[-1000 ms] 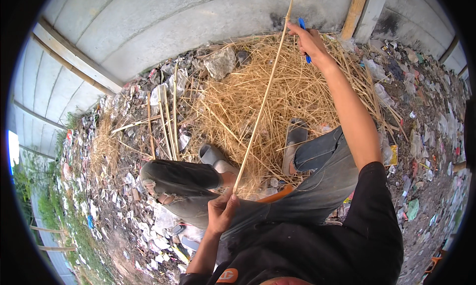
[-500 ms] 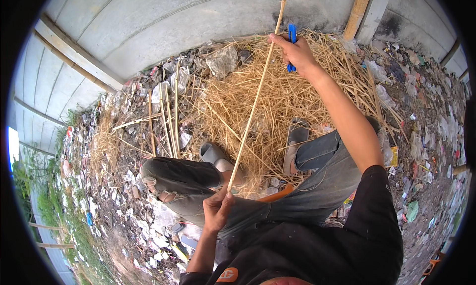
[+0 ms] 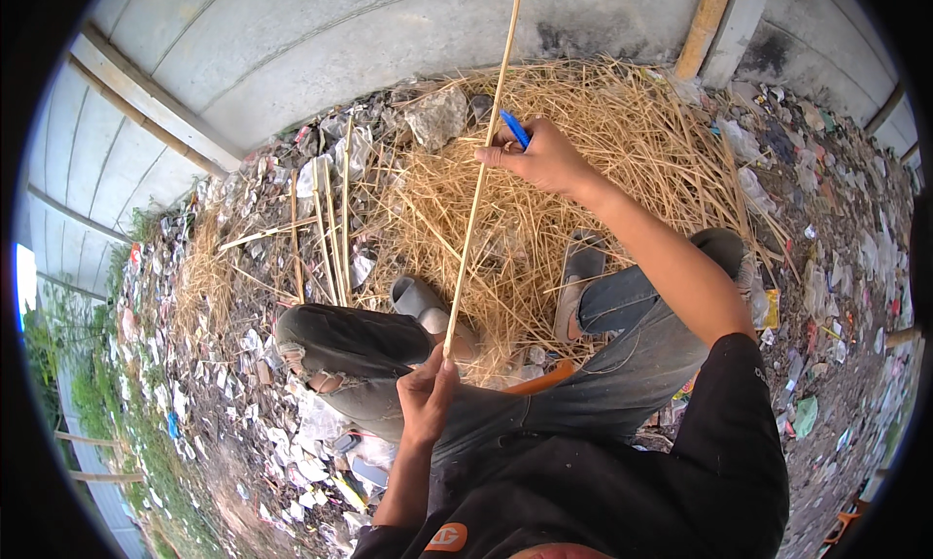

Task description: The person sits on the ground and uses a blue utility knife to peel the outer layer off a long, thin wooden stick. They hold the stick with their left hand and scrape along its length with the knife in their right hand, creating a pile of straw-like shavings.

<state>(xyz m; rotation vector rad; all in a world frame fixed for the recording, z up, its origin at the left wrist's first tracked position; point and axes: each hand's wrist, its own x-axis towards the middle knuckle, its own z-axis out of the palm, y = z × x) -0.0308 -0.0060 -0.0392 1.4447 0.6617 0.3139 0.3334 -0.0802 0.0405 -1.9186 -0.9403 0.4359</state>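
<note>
Head view, inspection of the current moment.

**Inspector:** Report the hands, please.

**Operator:** I see my left hand (image 3: 426,396) low in the frame, just above the lap, closed around the near end of a long pale stick (image 3: 476,194). The stick runs from that fist up and away, slightly to the right, and leaves the picture at the top edge. My right hand (image 3: 544,157) is stretched out in front on a straight arm and is closed on the same stick further up its length. The fingers of that hand also grip a small blue tool (image 3: 515,128), which juts out above the knuckles right beside the stick. I cannot tell what kind of tool it is.

**Inspector:** Position of the stick relative to its surroundings?

**Operator:** It is held off the ground, above a heap of dry straw (image 3: 593,199) that lies against the foot of a grey concrete wall (image 3: 321,44). Both knees, in worn grey trousers (image 3: 369,355), are bent to either side of the left hand, with grey sandals (image 3: 580,267) set on the straw.

**Inspector:** Anything else on the ground?

**Operator:** Several more cut sticks (image 3: 326,224) lie side by side to the left of the heap, and scattered litter (image 3: 243,384) covers the soil around it.
</note>
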